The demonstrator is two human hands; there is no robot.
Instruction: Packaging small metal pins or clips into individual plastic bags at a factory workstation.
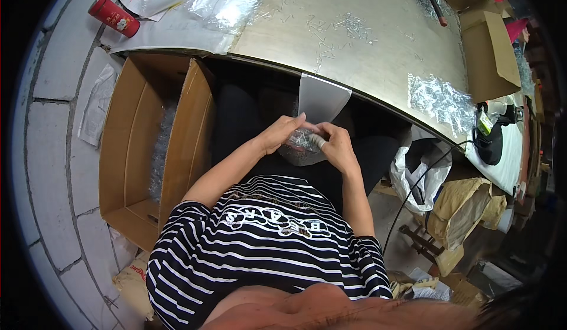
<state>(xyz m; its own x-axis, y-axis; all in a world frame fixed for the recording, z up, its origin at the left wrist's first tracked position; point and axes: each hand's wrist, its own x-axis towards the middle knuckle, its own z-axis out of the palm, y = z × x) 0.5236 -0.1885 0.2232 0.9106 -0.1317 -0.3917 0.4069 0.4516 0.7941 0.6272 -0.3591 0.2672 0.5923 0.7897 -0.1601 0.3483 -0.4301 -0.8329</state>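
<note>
Over my lap, both hands come together around a small bundle of shiny, wire-like metal pieces [303, 139]. My left hand [282, 132] closes on it from the left, its fingertips meeting the right hand's. My right hand [336, 147] grips the other side with bent fingers; pale wrapping shows on one finger. How the pieces lie between the fingers is partly hidden. Beneath and behind them a whitish sheet [323, 98] reaches from the table edge down to my lap, curling up under the bundle.
A metal-topped table [283, 34] with scattered wire pieces [348, 27] lies ahead. An open cardboard box [121, 147] holding shiny pieces stands left. A red can [114, 15] is far left. At right are a white plastic bag [407, 179], a black cable [416, 182] and an open carton [490, 58].
</note>
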